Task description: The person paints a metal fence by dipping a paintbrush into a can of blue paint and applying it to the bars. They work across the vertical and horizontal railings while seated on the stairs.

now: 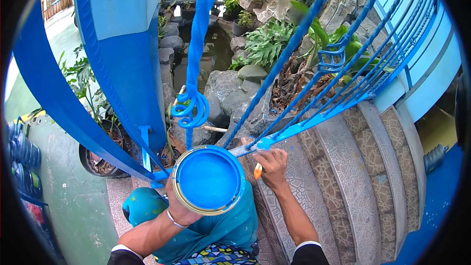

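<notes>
My left hand (180,207) grips an open round can of blue paint (209,179) from its left side and holds it up over my lap. In my right hand (273,167) is a paintbrush (258,171), its orange handle end showing below my fingers; the bristles cannot be made out. That hand is at the lower rail (309,123) of a blue metal railing, by the foot of a twisted bar (289,51). A greyish stretch of rail shows between the can and my right hand. Just beyond the can stands a bar with a curled ornament (190,110).
Curved stone-patterned steps (338,167) descend at the right. Behind the railing are rocks (223,91), a small pond (211,51) and plants (269,41). A blue pillar (130,68) and a potted plant (100,152) stand left, with large plastic bottles (24,152) farther out.
</notes>
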`<state>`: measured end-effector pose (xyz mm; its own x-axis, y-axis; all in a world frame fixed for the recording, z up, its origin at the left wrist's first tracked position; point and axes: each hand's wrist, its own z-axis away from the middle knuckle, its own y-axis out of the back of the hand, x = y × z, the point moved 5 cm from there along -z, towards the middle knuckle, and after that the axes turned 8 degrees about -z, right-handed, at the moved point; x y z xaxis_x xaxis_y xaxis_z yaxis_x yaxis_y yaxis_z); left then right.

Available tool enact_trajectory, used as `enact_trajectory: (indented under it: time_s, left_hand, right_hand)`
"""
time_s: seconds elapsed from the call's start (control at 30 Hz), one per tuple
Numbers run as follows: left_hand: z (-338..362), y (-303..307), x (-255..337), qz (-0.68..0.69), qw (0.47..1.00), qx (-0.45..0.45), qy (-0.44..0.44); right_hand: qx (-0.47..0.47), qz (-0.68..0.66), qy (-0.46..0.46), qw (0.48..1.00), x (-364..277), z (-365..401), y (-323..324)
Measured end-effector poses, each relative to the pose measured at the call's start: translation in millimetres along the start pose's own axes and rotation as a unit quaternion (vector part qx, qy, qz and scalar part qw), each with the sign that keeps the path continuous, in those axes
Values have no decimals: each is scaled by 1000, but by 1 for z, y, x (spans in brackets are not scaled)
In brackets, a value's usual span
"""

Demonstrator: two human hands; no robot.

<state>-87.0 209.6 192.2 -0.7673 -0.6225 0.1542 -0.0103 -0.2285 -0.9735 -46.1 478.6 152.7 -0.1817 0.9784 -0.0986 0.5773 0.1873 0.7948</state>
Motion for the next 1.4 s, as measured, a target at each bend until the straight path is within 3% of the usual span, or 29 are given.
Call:
enact_trajectory:
  time_s: [0.1, 0.2, 0.23, 0.3, 0.33, 0.43, 0.47, 0.6, 0.7, 0.73, 0.8, 0.87, 0.97, 1.07, 1.17, 1.37, 1.4]
  left_hand:
    - [-3, 16, -2, 12, 1000, -1, 20]
    - [-3, 17, -1, -15, 1000, -10, 7]
    - [-4, 19, 0, -13, 1000, -11, 10]
    - [-5, 25, -3, -4, 1000, -12, 23]
    - [-5, 25, -6, -15, 1000, -8, 26]
    - [-3, 22, -6, -49, 999, -4, 21]
    - [-3, 18, -6, -57, 998, -9, 9]
    - [-1, 24, -2, -56, 998, -4, -10]
    - [4, 15, -3, 18, 999, -37, 23]
    - [3, 14, -1, -23, 999, -34, 7]
    - [3, 13, 1, -105, 994, -25, -25]
    - [1, 9, 1, -63, 997, -39, -9]
    - [0, 10, -2, -14, 999, -38, 13]
    - [1, 16, -2, -30, 999, -29, 3]
    - [1, 20, -1, -58, 998, -29, -2]
    - [2, 16, -1, -44, 999, -25, 0]
    - [2, 16, -1, -37, 999, -26, -3]
  right_hand:
    - [34, 11, -38, 999, 0, -1, 9]
    - [80, -67, -100, 989, 12, 7, 13]
    - [124, -155, -187, 962, 21, 8, 10]
    - [204, -314, -354, 857, 36, 22, -2]
    - [195, -270, -338, 880, 47, 22, -4]
    - [265, -374, -430, 778, 86, 33, -19]
    - [283, -350, -439, 778, 98, 38, -20]
    - [321, -274, -417, 805, 117, 43, 4]
    - [372, -238, -414, 796, 116, 41, 21]
    - [392, -244, -408, 788, 109, 37, 26]
    - [367, -142, -313, 864, 88, 28, 31]
    - [286, -32, -163, 944, 62, 17, 35]
    - [147, 32, -101, 984, 32, 11, 21]
    - [97, 11, -68, 993, 13, 19, 1]
    - [111, -82, -98, 986, 0, 13, 6]
    - [352, -208, -320, 855, 74, 33, 9]
    - [357, -157, -304, 869, 75, 29, 18]
